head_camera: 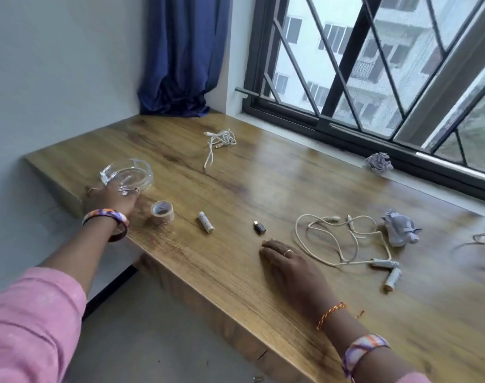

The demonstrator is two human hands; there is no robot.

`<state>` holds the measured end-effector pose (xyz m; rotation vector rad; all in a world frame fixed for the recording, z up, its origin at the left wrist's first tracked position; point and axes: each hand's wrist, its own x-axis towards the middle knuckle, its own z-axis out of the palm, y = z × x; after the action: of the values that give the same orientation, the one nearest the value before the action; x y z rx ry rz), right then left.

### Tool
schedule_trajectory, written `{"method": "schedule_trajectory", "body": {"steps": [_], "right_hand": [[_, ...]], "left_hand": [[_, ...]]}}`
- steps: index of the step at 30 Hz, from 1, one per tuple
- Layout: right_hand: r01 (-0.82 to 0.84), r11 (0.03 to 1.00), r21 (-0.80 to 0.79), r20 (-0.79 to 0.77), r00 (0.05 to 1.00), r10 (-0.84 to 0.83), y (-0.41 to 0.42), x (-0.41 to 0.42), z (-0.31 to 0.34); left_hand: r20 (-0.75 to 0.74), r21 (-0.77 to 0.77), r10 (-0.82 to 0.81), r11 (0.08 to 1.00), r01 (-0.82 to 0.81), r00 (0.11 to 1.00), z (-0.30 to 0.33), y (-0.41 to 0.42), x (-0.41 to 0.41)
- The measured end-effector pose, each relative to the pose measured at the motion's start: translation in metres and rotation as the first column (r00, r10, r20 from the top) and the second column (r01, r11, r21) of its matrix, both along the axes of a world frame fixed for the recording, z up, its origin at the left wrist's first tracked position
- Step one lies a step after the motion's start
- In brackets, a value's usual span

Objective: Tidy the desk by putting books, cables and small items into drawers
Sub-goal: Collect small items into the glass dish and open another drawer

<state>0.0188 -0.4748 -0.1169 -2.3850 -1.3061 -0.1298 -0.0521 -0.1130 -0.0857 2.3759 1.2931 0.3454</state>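
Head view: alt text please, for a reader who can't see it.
A person's left hand grips a clear glass dish near a wooden desk's edge; the right hand rests flat. Tape roll, batteries, adapter, two white cables and crumpled paper lie scattered.

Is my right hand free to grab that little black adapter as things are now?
Probably yes. Your right hand rests flat on the desk, holding nothing, and the black adapter lies just past its fingertips with bare wood between them.

Cable [484, 239] at right edge cut off by frame. Left hand [111, 199] motion-blurred, fingertips hidden behind glass dish [128, 174]. Tape roll [162, 212] print unreadable.
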Motion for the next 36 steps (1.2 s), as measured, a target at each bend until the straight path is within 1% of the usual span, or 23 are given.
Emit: {"method": "schedule_trajectory", "body": {"steps": [1,2,4,5,6,7,9,12,14,17,19,20,24,27,30,36], "right_hand": [[0.003,1.000,0.007,0.021,1.000,-0.003,0.001,-0.001,0.002],[0.013,1.000,0.011,0.063,0.998,-0.014,0.002,-0.002,0.003],[0.064,0.998,-0.008,0.200,0.978,-0.062,0.007,-0.006,0.006],[0.100,0.995,-0.009,0.242,0.966,-0.095,0.015,-0.011,0.007],[0.123,0.992,0.011,0.247,0.961,-0.122,0.026,-0.018,0.006],[0.124,0.991,0.041,0.220,0.967,-0.130,0.043,-0.026,0.004],[0.074,0.995,0.061,0.093,0.992,-0.080,0.082,-0.043,0.000],[0.038,0.999,-0.022,-0.080,0.996,-0.040,0.130,-0.060,0.000],[0.013,0.998,-0.068,-0.078,0.997,-0.019,0.142,-0.059,0.000],[-0.029,0.998,-0.055,-0.036,0.999,0.027,0.151,-0.052,0.011],[-0.013,0.998,-0.054,-0.059,0.998,0.009,0.155,-0.046,0.018],[0.022,0.998,-0.055,-0.087,0.996,-0.026,0.157,-0.043,0.022],[0.227,0.973,-0.053,-0.168,0.958,-0.233,0.151,-0.034,0.034],[0.393,0.913,-0.110,-0.152,0.901,-0.406,0.133,-0.021,0.040],[0.525,0.851,-0.031,-0.227,0.825,-0.517,0.112,-0.007,0.045],[0.688,0.712,0.137,-0.305,0.713,-0.631,0.092,0.009,0.056]], "left_hand": [[0.036,-0.019,-0.017,1.000,0.018,0.999,-0.003,0.004,0.000],[0.089,-0.008,-0.021,1.000,0.022,0.996,-0.004,0.005,-0.001],[0.189,0.048,-0.006,0.999,-0.003,0.982,-0.007,0.003,-0.005],[0.235,0.064,-0.004,0.998,-0.011,0.972,-0.009,-0.001,-0.010],[0.272,0.063,-0.014,0.998,-0.003,0.962,-0.011,-0.005,-0.015],[0.297,0.051,-0.031,0.999,0.016,0.954,-0.012,-0.010,-0.020],[0.333,0.024,-0.061,0.998,0.056,0.941,-0.014,-0.017,-0.027],[0.392,0.033,-0.100,0.995,0.095,0.915,-0.011,-0.017,-0.036],[0.411,0.067,-0.155,0.988,0.140,0.898,-0.003,-0.018,-0.040],[0.449,0.127,-0.278,0.961,0.247,0.849,0.011,-0.020,-0.038],[0.442,0.172,-0.364,0.931,0.320,0.820,0.021,-0.021,-0.030],[0.419,0.183,-0.412,0.911,0.369,0.809,0.026,-0.021,-0.023],[0.287,0.140,-0.599,0.799,0.585,0.748,0.044,-0.026,0.004],[0.213,0.106,-0.702,0.708,0.699,0.679,0.042,-0.029,0.025],[0.170,0.092,-0.759,0.647,0.757,0.628,0.038,-0.037,0.043],[0.167,0.049,-0.815,0.568,0.821,0.554,0.032,-0.049,0.066]]}}
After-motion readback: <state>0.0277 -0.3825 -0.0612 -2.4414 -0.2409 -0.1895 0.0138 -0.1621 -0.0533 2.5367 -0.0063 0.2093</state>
